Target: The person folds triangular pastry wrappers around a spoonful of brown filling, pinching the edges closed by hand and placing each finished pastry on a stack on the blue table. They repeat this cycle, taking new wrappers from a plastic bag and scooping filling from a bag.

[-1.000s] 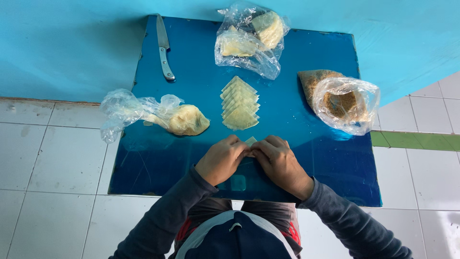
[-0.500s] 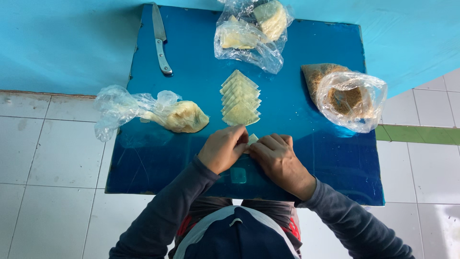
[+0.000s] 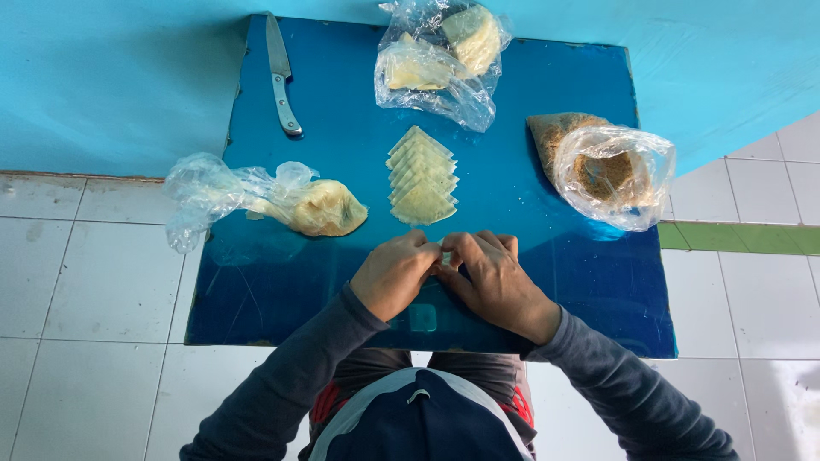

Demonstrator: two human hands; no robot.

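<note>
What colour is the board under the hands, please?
Glossy dark blue board, clearest in the head view.

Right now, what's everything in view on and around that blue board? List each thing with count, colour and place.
Glossy blue rectangular board: one, blue, on the white tiled floor against a turquoise wall.
Metal-handled knife: one, silver, far left corner of the board.
Row of folded pale dough triangles: one overlapping row, pale yellow, board centre.
Clear plastic bag of pale dough pieces: one, far edge.
Clear plastic bag holding a yellowish lump: one, left edge, overhanging the floor.
Clear plastic bag of brown crumbs: one, right side.
Small pale piece: one, pinched between both hands.
Left hand: near edge, on the piece.
Right hand: beside it, touching.
</note>
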